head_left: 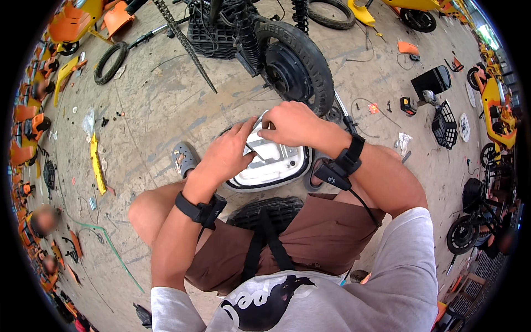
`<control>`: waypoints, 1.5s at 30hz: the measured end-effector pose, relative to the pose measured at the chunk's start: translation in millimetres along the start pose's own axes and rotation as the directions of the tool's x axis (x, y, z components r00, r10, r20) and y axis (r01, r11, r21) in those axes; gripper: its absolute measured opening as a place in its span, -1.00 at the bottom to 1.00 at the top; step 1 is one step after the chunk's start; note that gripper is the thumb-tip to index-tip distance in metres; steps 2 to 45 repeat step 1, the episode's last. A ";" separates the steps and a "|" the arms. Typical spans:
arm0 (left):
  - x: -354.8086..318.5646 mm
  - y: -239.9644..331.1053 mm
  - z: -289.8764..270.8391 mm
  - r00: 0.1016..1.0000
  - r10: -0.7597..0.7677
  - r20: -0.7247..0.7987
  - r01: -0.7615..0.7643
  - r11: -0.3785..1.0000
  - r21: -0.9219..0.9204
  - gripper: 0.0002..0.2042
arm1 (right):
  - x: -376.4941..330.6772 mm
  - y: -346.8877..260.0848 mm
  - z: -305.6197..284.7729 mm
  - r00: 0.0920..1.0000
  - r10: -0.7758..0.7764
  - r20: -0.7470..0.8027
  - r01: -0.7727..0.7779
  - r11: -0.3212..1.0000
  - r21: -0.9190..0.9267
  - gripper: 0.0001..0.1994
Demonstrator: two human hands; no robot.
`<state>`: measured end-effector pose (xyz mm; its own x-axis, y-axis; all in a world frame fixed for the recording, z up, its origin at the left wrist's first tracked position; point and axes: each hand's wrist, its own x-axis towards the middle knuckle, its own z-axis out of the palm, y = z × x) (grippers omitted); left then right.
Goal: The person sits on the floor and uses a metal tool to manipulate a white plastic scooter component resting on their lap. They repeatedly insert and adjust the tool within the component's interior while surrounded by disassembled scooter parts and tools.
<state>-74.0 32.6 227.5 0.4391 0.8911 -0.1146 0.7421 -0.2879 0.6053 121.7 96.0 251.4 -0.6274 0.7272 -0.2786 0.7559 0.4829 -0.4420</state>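
Note:
Between my feet lies a scooter seat [269, 180], turned so that its white hollow underside and dark rim show. My left hand [227, 150] is at its left side, fingers curled and pressed together; a thin dark piece shows by the thumb, too small to name. My right hand [289, 126] covers the seat's far edge, fingers bent down in a pinch near the left fingertips. What the fingers grip is largely hidden by the hands.
Ahead stands a stripped scooter front with a black wheel [296, 69]; a chain [185, 45] hangs beside it. Loose tyres [110, 62], a yellow panel [97, 165], a black basket [444, 125] and cables lie on the concrete floor. Yellow scooters [499, 113] line the sides.

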 end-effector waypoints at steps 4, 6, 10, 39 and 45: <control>0.6 -0.7 -0.8 1.000 -0.006 0.002 0.006 1.000 0.018 -0.25 | 1.6 0.3 -0.7 1.000 -0.005 -0.001 0.005 1.000 -0.005 -0.70; 0.6 -0.7 -0.8 1.000 -0.006 0.002 0.006 1.000 0.018 -0.25 | 1.6 0.3 -0.7 1.000 -0.005 -0.001 0.005 1.000 -0.005 -0.70; 0.6 -0.7 -0.8 1.000 -0.006 0.002 0.006 1.000 0.018 -0.25 | 1.6 0.3 -0.7 1.000 -0.005 -0.001 0.005 1.000 -0.005 -0.70; 0.6 -0.7 -0.8 1.000 -0.006 0.002 0.006 1.000 0.018 -0.25 | 1.6 0.3 -0.7 1.000 -0.005 -0.001 0.005 1.000 -0.005 -0.70; 0.6 -0.7 -0.8 1.000 -0.006 0.002 0.006 1.000 0.018 -0.25 | 1.6 0.3 -0.7 1.000 -0.005 -0.001 0.005 1.000 -0.005 -0.70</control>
